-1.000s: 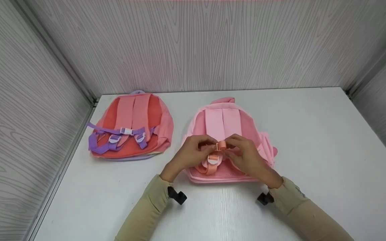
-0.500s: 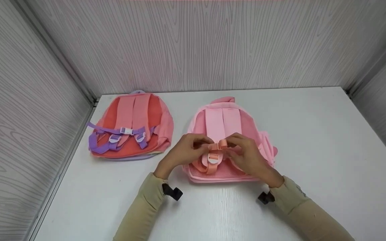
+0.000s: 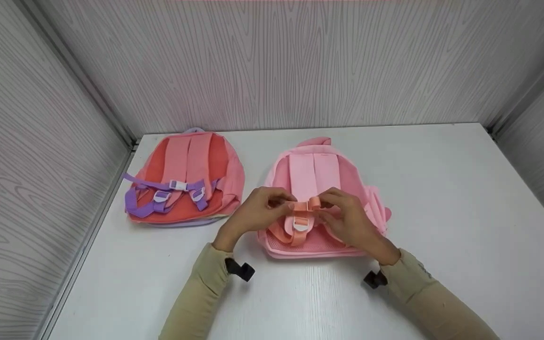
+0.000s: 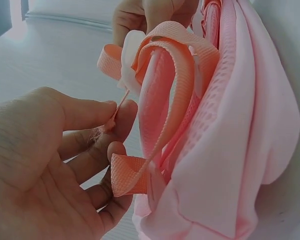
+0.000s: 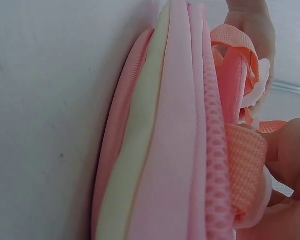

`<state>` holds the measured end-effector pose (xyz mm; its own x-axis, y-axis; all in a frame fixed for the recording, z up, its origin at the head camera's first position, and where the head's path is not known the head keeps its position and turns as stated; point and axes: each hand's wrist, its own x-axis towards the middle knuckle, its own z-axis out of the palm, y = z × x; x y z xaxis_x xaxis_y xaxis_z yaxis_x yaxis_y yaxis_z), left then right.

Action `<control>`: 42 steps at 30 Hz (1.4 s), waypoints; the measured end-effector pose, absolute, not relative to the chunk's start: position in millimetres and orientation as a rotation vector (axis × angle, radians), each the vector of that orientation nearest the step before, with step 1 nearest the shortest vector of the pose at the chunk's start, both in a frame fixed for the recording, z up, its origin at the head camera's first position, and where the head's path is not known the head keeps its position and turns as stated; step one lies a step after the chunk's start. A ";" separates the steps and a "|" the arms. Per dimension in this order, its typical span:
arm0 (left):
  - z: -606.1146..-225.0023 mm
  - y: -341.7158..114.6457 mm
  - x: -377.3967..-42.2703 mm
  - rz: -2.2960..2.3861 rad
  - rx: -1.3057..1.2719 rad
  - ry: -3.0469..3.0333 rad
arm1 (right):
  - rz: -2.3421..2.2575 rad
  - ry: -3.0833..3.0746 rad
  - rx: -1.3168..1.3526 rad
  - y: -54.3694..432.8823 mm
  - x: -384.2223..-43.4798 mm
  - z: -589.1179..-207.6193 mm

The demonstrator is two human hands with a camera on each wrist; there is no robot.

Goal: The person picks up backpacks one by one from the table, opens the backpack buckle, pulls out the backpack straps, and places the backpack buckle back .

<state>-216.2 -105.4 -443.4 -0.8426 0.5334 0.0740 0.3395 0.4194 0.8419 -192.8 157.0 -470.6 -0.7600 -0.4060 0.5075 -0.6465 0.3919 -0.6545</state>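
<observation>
Orange strap point(image 3: 301, 206), shown as a short, nearly level run across the back of the pink backpack point(image 3: 304, 174), which is laid on the desk point(image 3: 442, 212). Its long axis is directed from left to right, and one end of the run is met by each hand. The frayed end point(image 4: 109, 124) is pinched between the thumb and fingers of the left hand point(image 3: 260, 212), as is seen in the left wrist view. The opposite side, where the webbing is turned into a raised loop point(image 3: 315, 203), is gripped by the fingers of the right hand point(image 3: 350, 219); the exact contact is partly hidden. The loop is thus placed nearer the right hand, and is reached from the left fingers by passing rightward along the webbing. A white buckle point(image 3: 301, 225) is seen just below the run, between the hands. Handling is judged to be governed by this shared line.
</observation>
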 end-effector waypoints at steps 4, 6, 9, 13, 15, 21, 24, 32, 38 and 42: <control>-444.9 -103.9 -215.1 1.402 0.747 2.478 | 1.301 -2.398 0.921 157.5 -192.5 -470.5; -446.0 -103.3 -214.9 1.410 0.743 2.482 | 1.304 -2.409 0.913 157.9 -192.1 -470.3; -447.5 -102.1 -215.0 1.419 0.744 2.487 | 1.311 -2.418 0.908 158.1 -191.5 -470.0; -449.2 -100.3 -214.8 1.428 0.742 2.488 | 1.311 -2.421 0.907 157.8 -191.1 -469.9; -449.9 -99.6 -214.2 1.436 0.745 2.486 | 1.309 -2.420 0.908 157.5 -191.0 -469.9; -451.1 -97.6 -213.2 1.464 0.758 2.490 | 1.320 -2.431 0.894 157.4 -191.2 -470.2; -451.1 -96.1 -213.2 1.467 0.758 2.491 | 1.314 -2.439 0.887 157.6 -191.1 -469.8; -450.8 -93.4 -213.1 1.473 0.767 2.497 | 1.313 -2.441 0.886 158.2 -190.1 -468.0; -451.3 -92.0 -213.0 1.482 0.777 2.493 | 1.314 -2.434 0.896 158.0 -190.9 -468.5; -451.9 -91.6 -213.0 1.486 0.789 2.490 | 1.327 -2.425 0.902 157.8 -191.2 -468.6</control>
